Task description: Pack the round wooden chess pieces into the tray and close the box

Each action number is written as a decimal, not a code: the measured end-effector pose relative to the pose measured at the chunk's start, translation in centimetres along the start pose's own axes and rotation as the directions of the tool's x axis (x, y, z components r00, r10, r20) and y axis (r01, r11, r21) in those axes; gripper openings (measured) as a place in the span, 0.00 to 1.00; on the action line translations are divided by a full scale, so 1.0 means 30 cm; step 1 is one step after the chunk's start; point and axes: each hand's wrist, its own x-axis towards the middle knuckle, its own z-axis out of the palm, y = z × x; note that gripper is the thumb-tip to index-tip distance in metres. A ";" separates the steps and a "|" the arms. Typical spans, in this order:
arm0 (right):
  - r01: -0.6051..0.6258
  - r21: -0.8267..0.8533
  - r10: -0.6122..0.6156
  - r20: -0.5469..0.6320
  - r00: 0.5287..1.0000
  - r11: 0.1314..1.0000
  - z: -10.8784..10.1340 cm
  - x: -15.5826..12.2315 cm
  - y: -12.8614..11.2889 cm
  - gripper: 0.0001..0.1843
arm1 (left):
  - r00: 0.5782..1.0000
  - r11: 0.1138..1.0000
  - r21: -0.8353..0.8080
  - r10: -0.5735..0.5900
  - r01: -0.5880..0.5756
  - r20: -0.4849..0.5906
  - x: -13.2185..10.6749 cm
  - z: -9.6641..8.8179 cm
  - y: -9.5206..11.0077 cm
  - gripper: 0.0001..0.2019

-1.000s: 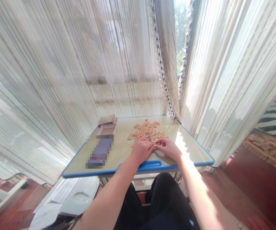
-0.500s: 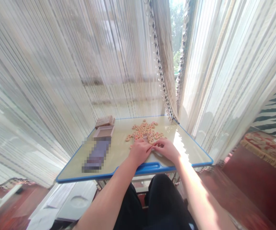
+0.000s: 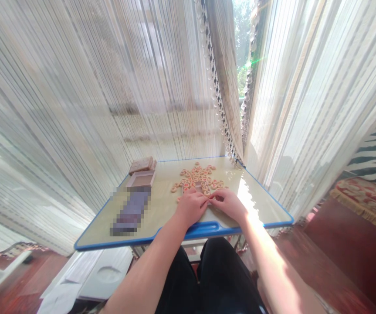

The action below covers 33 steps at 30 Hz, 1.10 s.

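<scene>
My left hand (image 3: 191, 206) and my right hand (image 3: 228, 203) rest side by side on a pale table with a blue rim (image 3: 119, 240), fingertips meeting. Both hands have their fingers curled together at the near edge of a scatter of several small round wooden pieces with red marks (image 3: 199, 175). What the fingers pinch is too small to make out. A small reddish block (image 3: 198, 187) lies just beyond my left hand among the pieces.
An open wooden box (image 3: 141, 179) and its lid (image 3: 142, 165) sit at the table's far left, with a blurred dark oblong (image 3: 130, 210) in front of them. Sheer curtains (image 3: 76, 96) surround the table. A patterned rug (image 3: 367, 198) lies at the right.
The view has shifted slightly; both hands stay together at the same spot by the pieces, with only small finger movement.
</scene>
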 end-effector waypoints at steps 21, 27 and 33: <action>0.055 -0.130 -0.056 -0.009 0.998 0.990 0.012 -0.015 -0.014 0.10 | 1.000 1.000 -0.015 -0.003 0.003 0.012 0.000 0.001 0.006 0.12; 0.048 -0.137 -0.049 0.000 0.999 0.989 0.013 -0.017 -0.019 0.10 | 1.000 1.000 -0.021 0.002 -0.001 0.027 0.001 -0.003 0.006 0.11; 0.028 -0.140 -0.028 -0.003 1.000 0.990 0.013 -0.017 -0.017 0.10 | 0.999 1.000 -0.024 -0.012 0.013 0.031 0.001 -0.003 0.008 0.11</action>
